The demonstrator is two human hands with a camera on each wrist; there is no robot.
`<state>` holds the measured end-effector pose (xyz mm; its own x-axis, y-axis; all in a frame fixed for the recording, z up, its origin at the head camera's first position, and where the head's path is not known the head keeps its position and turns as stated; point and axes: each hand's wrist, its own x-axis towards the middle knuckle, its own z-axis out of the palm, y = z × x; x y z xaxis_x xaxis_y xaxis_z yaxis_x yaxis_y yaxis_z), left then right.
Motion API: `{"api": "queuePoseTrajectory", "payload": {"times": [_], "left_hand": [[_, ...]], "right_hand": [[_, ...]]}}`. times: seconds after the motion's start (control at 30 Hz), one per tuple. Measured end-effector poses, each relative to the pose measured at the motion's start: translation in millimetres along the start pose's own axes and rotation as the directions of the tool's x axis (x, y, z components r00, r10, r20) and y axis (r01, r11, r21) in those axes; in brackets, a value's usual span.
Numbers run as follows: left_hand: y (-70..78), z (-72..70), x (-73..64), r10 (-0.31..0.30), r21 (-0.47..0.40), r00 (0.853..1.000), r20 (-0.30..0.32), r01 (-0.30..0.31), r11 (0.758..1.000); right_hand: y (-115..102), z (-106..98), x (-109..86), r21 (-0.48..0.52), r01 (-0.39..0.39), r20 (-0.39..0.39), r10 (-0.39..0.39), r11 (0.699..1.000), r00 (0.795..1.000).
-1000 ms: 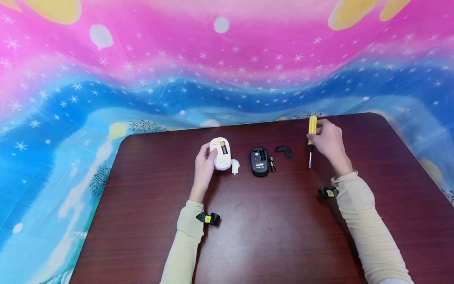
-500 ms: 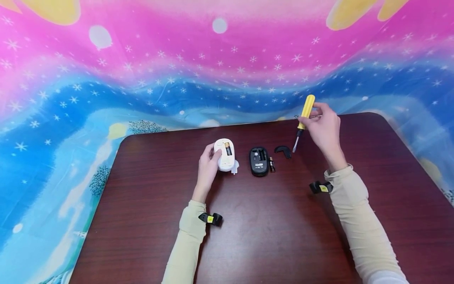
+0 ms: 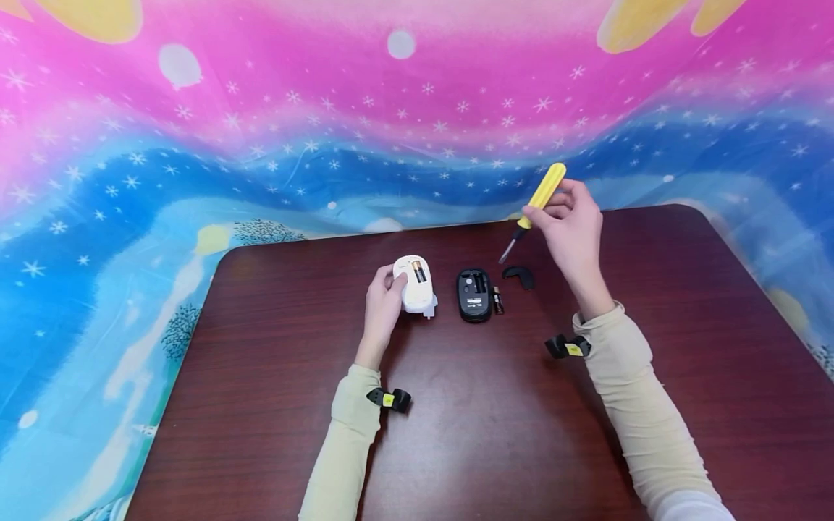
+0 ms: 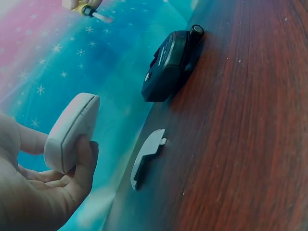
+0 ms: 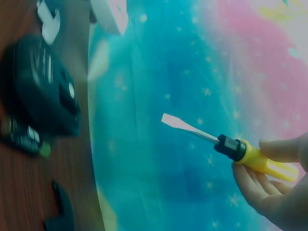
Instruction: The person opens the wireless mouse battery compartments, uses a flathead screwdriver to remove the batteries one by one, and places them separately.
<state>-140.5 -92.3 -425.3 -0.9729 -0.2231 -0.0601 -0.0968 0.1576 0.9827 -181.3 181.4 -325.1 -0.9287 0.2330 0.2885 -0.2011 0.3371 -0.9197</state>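
Observation:
My left hand (image 3: 383, 304) grips a white computer mouse (image 3: 412, 293) by its left side, underside up, with a battery (image 3: 419, 271) showing in its open compartment. In the left wrist view the mouse (image 4: 72, 132) is held above the table. Its white cover (image 4: 148, 155) lies on the table just beyond it. My right hand (image 3: 576, 239) pinches the yellow handle of a flat-blade screwdriver (image 3: 542, 197). The blade slants down to the left, its tip over the table behind a black mouse (image 3: 474, 295). That mouse lies upside down with its battery slot uncovered.
A loose battery (image 3: 498, 300) lies along the black mouse's right side. Beyond it is a curved black battery cover (image 3: 519, 276). The dark wooden table (image 3: 482, 420) ends at the back against a patterned cloth (image 3: 417, 130).
My right hand has carried the screwdriver up and to the left, and its blade has swung from upright to slanting left. The left hand has shifted the white mouse slightly right.

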Motion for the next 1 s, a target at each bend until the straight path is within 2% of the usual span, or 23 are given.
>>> {"api": "queuePoseTrajectory", "payload": {"times": [0.13, 0.3, 0.53, 0.73, 1.0], "left_hand": [[1.4, 0.2, -0.2, -0.008, 0.003, 1.000, 0.018, 0.008, 1.000], [1.8, 0.2, -0.4, -0.011, 0.029, 0.999, 0.045, 0.010, 1.000], [1.7, 0.5, -2.0, 0.014, 0.095, 0.995, 0.102, -0.024, 0.995], [1.9, 2.3, -2.6, 0.048, 0.131, 0.989, 0.138, -0.066, 0.989], [2.7, 3.2, -2.7, 0.062, 0.130, 0.989, 0.133, -0.079, 0.988]], "right_hand": [[-0.9, 12.7, -5.7, 0.028, 0.042, 0.017, -0.043, 0.999, 0.999], [-4.0, 28.0, -13.2, 0.139, 0.058, 0.025, -0.062, 0.989, 0.998], [-5.2, 43.4, -21.6, 0.320, 0.042, 0.030, -0.054, 0.947, 0.998], [-0.8, 55.7, -26.3, 0.331, 0.028, 0.057, -0.050, 0.943, 0.997], [3.6, 69.7, -32.0, 0.297, 0.025, 0.106, -0.058, 0.954, 0.993]]}}
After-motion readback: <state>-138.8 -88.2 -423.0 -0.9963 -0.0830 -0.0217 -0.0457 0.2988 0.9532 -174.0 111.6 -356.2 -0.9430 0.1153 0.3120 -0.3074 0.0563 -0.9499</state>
